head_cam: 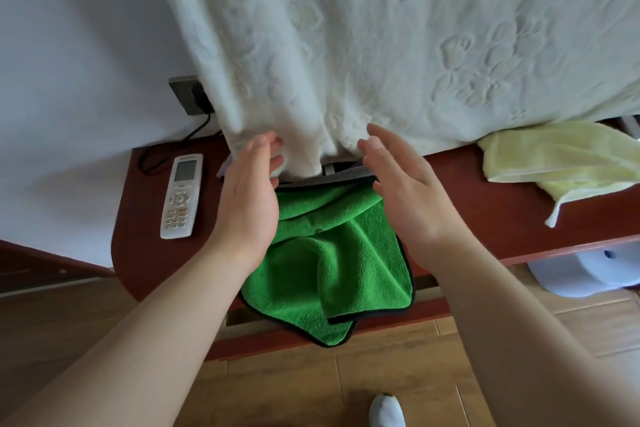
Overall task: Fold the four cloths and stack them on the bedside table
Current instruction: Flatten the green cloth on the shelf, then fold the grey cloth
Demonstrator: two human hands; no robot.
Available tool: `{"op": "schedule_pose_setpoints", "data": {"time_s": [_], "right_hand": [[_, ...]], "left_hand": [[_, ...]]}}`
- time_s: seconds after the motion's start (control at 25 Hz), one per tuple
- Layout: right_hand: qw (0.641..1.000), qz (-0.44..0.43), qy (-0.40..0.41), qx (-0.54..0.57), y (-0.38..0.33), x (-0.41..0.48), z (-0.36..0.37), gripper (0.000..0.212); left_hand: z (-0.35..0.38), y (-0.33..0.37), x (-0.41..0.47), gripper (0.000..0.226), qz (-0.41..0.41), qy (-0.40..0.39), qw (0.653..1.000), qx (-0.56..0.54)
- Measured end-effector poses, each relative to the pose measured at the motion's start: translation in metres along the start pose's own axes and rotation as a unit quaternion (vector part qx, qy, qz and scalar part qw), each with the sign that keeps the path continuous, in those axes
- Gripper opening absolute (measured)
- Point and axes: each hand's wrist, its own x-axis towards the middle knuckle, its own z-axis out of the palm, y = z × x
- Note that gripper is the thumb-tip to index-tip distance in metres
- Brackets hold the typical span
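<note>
The green cloth lay rumpled and black-edged on the tabletop, drooping over its front edge, between your left hand and right hand, whose fingers were loosely spread and held nothing.

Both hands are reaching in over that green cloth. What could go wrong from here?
The green cloth hangs crumpled over the front edge of the bedside table, so a tug might drag it to the floor. The white blanket drapes onto the table's back, right by the left hand and right hand; it could get caught in the fold. The remote control lies near the left hand and might be knocked.
</note>
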Motion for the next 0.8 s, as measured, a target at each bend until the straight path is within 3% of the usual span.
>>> {"op": "schedule_pose_setpoints", "data": {"time_s": [0.2, 0.4, 0.52, 0.72, 0.8], "right_hand": [[0.999, 0.007, 0.014, -0.042, 0.031, 0.02, 0.005, 0.045], [0.976, -0.011, 0.004, -0.218, 0.057, 0.037, -0.002, 0.049], [0.95, -0.047, 0.041, -0.305, 0.062, 0.044, -0.001, 0.051], [0.936, -0.053, 0.134, -0.322, 0.065, 0.046, -0.009, 0.029], [0.92, -0.043, 0.122, -0.369, 0.063, 0.048, -0.02, 0.032]], "left_hand": [[0.013, -0.034, 0.025, 0.022, 0.047, -0.049, 0.986, 0.153], [0.004, -0.053, 0.048, 0.033, 0.041, -0.114, 0.946, 0.302], [-0.006, -0.057, 0.055, 0.037, 0.063, -0.152, 0.897, 0.409], [-0.023, -0.058, 0.057, 0.027, 0.143, -0.122, 0.854, 0.485], [-0.032, -0.053, 0.054, 0.028, 0.177, -0.092, 0.854, 0.48]]}}
